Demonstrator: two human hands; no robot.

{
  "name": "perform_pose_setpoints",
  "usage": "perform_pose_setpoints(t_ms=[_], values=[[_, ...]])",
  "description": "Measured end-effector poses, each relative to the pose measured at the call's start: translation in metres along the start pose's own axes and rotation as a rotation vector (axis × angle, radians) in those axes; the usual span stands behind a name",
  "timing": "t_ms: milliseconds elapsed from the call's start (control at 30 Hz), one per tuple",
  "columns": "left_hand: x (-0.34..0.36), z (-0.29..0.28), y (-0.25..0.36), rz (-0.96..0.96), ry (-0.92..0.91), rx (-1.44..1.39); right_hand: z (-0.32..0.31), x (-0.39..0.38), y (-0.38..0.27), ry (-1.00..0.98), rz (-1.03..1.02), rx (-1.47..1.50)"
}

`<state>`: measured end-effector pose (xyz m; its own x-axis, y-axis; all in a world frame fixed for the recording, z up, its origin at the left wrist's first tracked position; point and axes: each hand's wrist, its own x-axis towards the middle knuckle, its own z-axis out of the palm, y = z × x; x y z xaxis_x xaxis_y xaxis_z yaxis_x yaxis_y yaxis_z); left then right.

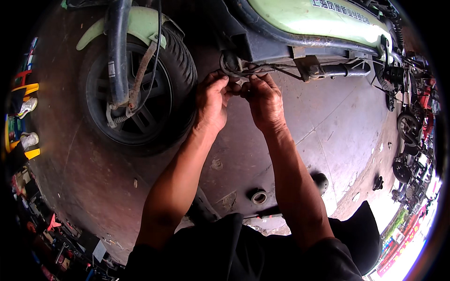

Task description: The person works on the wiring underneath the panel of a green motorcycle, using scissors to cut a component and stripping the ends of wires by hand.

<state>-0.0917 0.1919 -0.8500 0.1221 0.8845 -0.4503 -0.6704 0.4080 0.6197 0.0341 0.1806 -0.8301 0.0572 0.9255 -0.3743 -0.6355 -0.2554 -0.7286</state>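
Under the pale green body point(304, 18) of a scooter, just right of its front wheel point(180, 79), dark cables point(281, 66) run in a loop and along the frame. My left hand point(213, 98) has its fingers closed at the loop, gripping the cables. My right hand point(262, 100) is closed beside it, thumb and fingers on the same cables. Both sets of fingertips are close together, and whatever small part lies between them is too hidden to make out.
A roll of tape point(259, 196) lies on the concrete floor point(318, 140) between my forearms. At the far left are another person's white shoes point(28, 107) by yellow objects, with tools point(61, 243) below. Several scooters or motorbikes point(408, 129) line the right edge.
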Motion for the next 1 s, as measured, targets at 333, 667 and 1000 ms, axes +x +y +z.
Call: perform_pose_setpoints(t_ms=[333, 667, 1000], values=[[0.004, 0.002, 0.004, -0.054, -0.034, -0.026, 0.006, -0.002, 0.014, 0.103, 0.013, 0.073], [-0.005, 0.011, 0.017, -0.052, 0.028, 0.048, 0.026, -0.017, 0.007, 0.248, 0.035, -0.114], [-0.023, 0.02, 0.04, 0.57, -0.01, 1.212, 0.038, -0.017, 0.003, 0.254, -0.028, -0.419]])
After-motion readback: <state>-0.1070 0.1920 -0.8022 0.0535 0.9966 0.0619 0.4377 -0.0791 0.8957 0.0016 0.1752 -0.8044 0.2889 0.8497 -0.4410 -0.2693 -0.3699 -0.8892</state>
